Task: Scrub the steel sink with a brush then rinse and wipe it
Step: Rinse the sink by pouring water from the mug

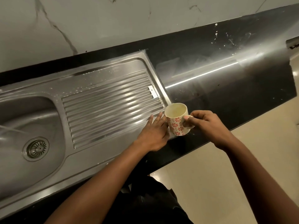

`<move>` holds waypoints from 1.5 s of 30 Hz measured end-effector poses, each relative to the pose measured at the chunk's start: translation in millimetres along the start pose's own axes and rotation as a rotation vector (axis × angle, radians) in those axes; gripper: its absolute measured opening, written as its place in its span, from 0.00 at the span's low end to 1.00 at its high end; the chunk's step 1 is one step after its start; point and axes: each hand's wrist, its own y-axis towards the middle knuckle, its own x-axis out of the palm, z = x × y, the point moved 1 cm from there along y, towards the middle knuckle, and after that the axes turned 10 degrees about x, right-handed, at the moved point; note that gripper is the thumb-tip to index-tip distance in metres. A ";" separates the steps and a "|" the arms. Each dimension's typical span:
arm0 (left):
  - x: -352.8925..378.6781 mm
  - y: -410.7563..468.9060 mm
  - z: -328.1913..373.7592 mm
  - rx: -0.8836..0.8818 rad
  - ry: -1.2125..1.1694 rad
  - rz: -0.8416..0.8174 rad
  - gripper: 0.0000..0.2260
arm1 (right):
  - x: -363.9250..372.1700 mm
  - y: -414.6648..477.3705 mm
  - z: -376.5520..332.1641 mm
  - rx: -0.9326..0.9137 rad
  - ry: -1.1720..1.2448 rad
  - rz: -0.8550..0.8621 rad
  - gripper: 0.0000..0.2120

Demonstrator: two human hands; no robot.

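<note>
Steel ridges of the drainboard [105,102] lie under the left hand [153,135], which rests flat with its fingers straight and together, holding nothing; just beside it on the right, the right hand [205,125] grips the handle of a mug [175,125], thumb on top and fingers curled round the loop. The mug is white with red flowers and sits mouth up at the drainboard's right edge, where steel meets the black countertop [226,94]; its inside looks pale yellow, though liquid or stain I cannot tell. The drainboard is part of the steel sink [77,165], which fills the left of the view; its basin [24,118] lies well to the left of both hands, with the round drain strainer [36,148] in its floor. Behind the countertop rises a grey-veined marble wall [113,21]; a beige floor [242,159] shows at lower right.
</note>
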 end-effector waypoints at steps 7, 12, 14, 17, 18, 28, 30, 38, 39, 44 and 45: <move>-7.2 14.6 -0.5 -0.083 0.001 0.050 0.27 | -10.1 5.4 5.6 -0.043 0.016 -0.051 0.13; -4.8 10.1 0.8 -0.028 -0.010 0.001 0.25 | -15.0 2.2 13.4 -0.075 0.034 -0.077 0.13; -3.4 6.9 1.1 0.053 -0.017 -0.064 0.22 | -18.2 0.8 16.2 -0.078 0.024 -0.079 0.12; 1.0 0.3 1.9 0.132 -0.015 -0.121 0.24 | -23.7 -1.7 18.3 -0.080 0.003 -0.091 0.11; 3.1 -1.7 1.8 0.144 -0.007 -0.128 0.25 | -24.9 -2.3 18.5 -0.081 -0.017 -0.094 0.11; 2.2 -10.9 2.0 0.209 0.094 -0.191 0.28 | -44.3 5.3 7.8 -0.125 -0.243 -0.185 0.07; -1.7 -16.1 -0.5 0.248 0.122 -0.230 0.27 | -48.3 7.8 3.5 -0.135 -0.257 -0.218 0.07; -10.6 -53.4 -15.4 0.127 0.072 -0.212 0.26 | -52.0 23.6 -9.6 -0.242 -0.408 -0.302 0.10; -11.0 -59.1 -16.8 0.084 0.061 -0.193 0.26 | -50.4 23.8 -12.6 -0.253 -0.421 -0.315 0.09; -8.0 -72.5 -1.0 0.012 0.029 -0.200 0.29 | -36.3 25.2 -28.2 -0.288 -0.503 -0.382 0.06; -5.5 -70.8 5.0 0.030 0.043 -0.204 0.29 | -33.5 25.2 -30.4 -0.290 -0.506 -0.394 0.07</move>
